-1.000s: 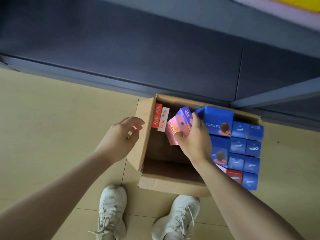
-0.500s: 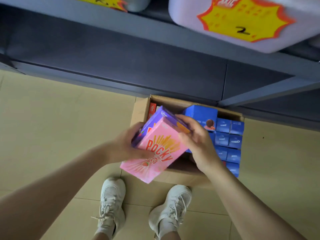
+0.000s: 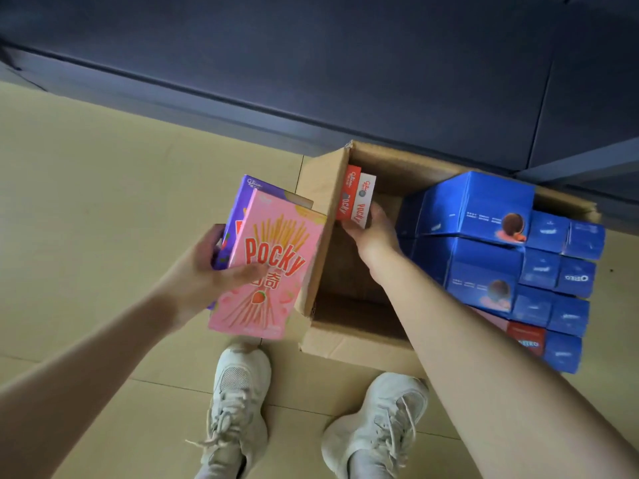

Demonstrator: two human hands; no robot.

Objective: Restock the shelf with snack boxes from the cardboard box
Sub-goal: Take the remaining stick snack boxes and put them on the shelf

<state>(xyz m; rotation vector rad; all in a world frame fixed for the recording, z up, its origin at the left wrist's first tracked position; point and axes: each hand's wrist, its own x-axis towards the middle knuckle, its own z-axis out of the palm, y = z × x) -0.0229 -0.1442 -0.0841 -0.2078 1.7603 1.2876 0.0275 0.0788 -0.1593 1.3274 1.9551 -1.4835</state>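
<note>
My left hand holds a pink Pocky box stacked on a purple Pocky box, left of the cardboard box on the floor. My right hand reaches inside the cardboard box. Its fingers close around the lower ends of a red Pocky box and a white Pocky box, which stand against the left wall. Several blue Oreo boxes fill the right half, with a red Oreo box low at the front.
A dark blue-grey shelf base runs across the top, right behind the cardboard box. The floor is beige tile. My two white sneakers stand just in front of the box.
The pink and purple boxes passed fully into my left hand and moved left, out of the cardboard box. My right hand let go and reached back in to the red and white boxes.
</note>
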